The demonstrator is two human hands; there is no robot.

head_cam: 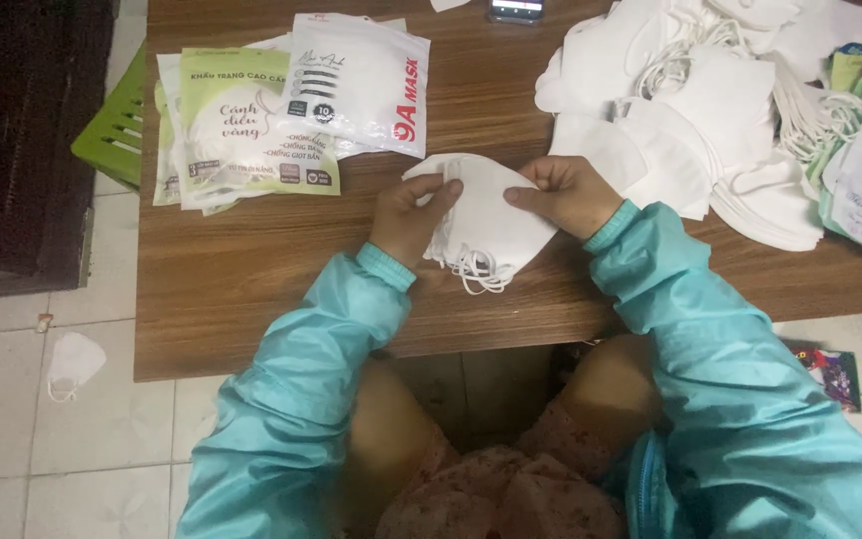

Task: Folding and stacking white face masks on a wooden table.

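The wooden worktop [251, 289] carries printed mask packets [291, 110] beyond the left fingers [441, 195] and a white mask heap [710, 130] right of the right fingers.

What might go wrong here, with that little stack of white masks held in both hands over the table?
The stack of white masks is pinched only at its sides by the left hand and the right hand, so the layers may fan apart or slip. Its ear loops dangle loose near the table edge and might tangle. One mask on the floor already lies there; another could slide off the same way.
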